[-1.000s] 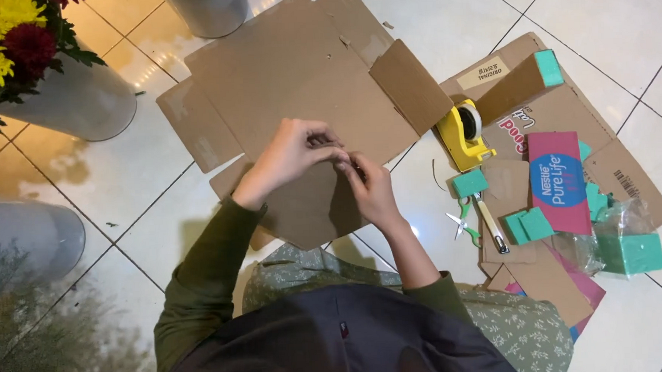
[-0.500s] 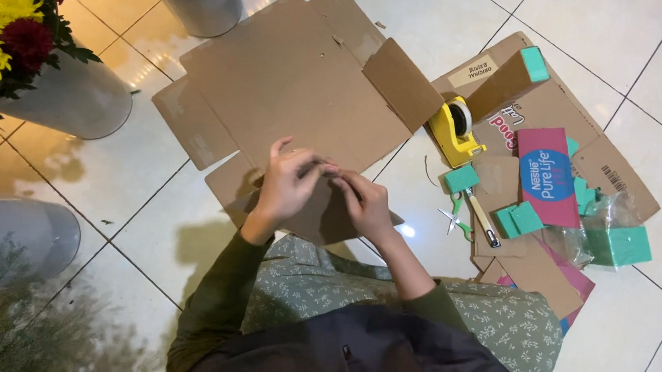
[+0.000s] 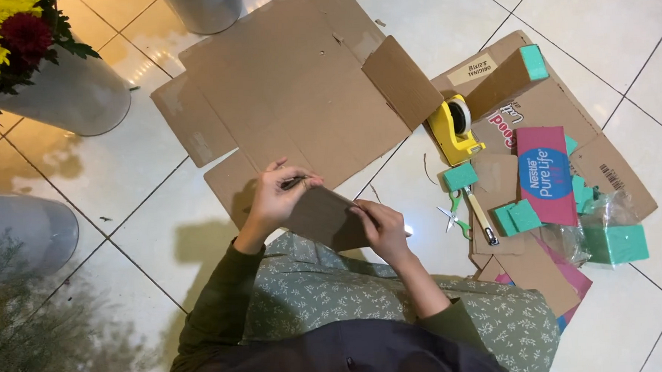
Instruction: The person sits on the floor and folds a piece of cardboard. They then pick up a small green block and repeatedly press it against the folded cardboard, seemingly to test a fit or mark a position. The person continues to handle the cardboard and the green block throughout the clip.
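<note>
A large flattened brown cardboard box [image 3: 297, 91] lies open on the white tiled floor. Its near flap [image 3: 325, 216] is lifted toward my lap. My left hand [image 3: 276, 199] pinches the flap's upper edge, with a thin dark tool between the fingers; what the tool is cannot be told. My right hand [image 3: 381, 232] grips the flap's right edge, fingers curled over it. My knees, under a green patterned cloth [image 3: 328, 290], are just below the flap.
A yellow tape dispenser [image 3: 453, 127], scissors [image 3: 451, 216], a cutter [image 3: 483, 216], green foam blocks [image 3: 616, 244] and more cardboard pieces [image 3: 550, 102] lie at the right. Grey buckets [image 3: 70, 93] with flowers [image 3: 1, 37] stand at the left, another bucket [image 3: 204, 7] at the top.
Both hands have come down and nearer to my lap with the cardboard flap. They have spread apart, the right hand sliding to the flap's right edge.
</note>
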